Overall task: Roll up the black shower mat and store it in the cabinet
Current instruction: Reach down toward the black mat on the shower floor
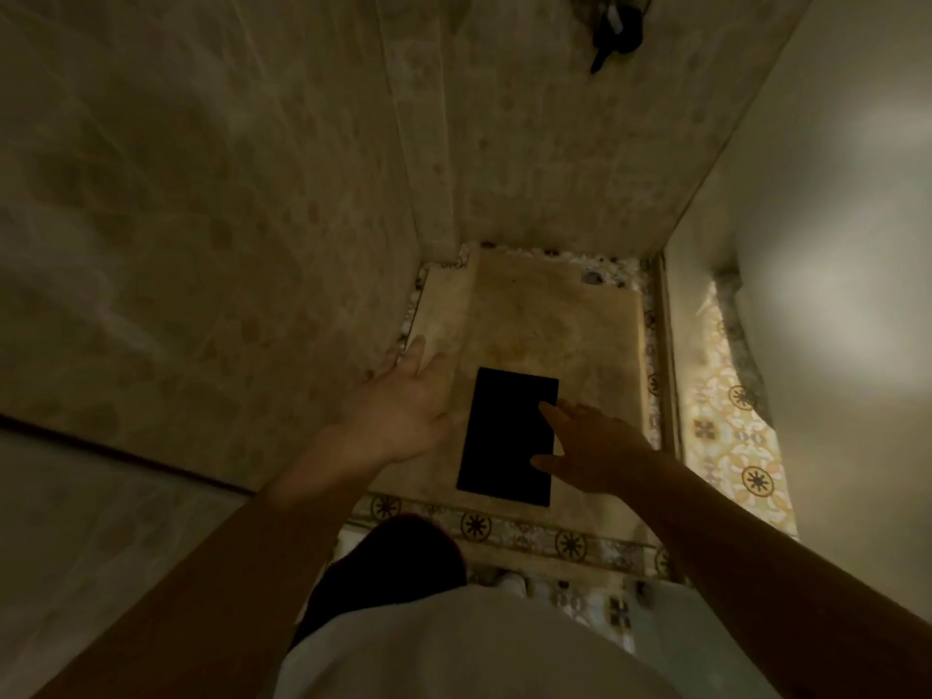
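A black rectangular shower mat point(504, 436) lies flat and unrolled on the beige shower floor point(555, 325). My left hand point(403, 411) hangs above the floor just left of the mat, fingers spread, holding nothing. On the other side, my right hand point(595, 446) hovers over the mat's right edge with fingers apart and empty. Whether either hand touches the mat or floor, I cannot tell. No cabinet is in view.
Tiled shower walls point(227, 219) rise to the left and behind the mat. A patterned tile border point(570, 542) runs along the shower's front edge, and patterned floor tiles point(726, 426) lie to the right. A dark shower fitting point(615, 27) hangs at the top. My knee point(398, 562) is below.
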{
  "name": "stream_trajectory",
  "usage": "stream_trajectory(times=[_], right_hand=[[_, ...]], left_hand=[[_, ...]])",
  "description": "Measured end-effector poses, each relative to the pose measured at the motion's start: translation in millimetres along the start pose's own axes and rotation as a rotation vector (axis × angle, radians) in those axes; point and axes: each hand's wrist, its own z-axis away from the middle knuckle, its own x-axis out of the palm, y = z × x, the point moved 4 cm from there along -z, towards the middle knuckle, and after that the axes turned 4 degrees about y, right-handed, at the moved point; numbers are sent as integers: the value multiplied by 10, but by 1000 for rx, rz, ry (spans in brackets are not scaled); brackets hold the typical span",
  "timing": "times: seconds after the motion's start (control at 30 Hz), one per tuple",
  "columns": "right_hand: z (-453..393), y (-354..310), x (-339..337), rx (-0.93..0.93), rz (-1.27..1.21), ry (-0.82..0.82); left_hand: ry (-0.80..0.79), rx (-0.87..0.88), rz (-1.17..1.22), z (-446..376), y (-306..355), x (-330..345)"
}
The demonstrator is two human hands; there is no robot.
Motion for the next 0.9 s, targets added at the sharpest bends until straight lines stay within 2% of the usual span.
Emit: stream_trajectory(times=[0.2, 0.33, 0.53, 0.7, 0.9], right_hand=[[-432, 194, -385, 22, 6, 19], [-781, 317, -685, 28, 13, 36], [-1710, 463, -1186, 75, -2, 14], [-2712, 442, -1627, 119, -7, -25], [-3623, 447, -2218, 229, -66, -13]], left_hand=[[86, 56, -5, -735, 99, -312], [42, 35, -3, -1284, -50, -408], [52, -4, 130, -2537, -672, -606], [108, 10, -6, -3495, -1260, -972], [33, 138, -132, -4256, -1708, -1415]])
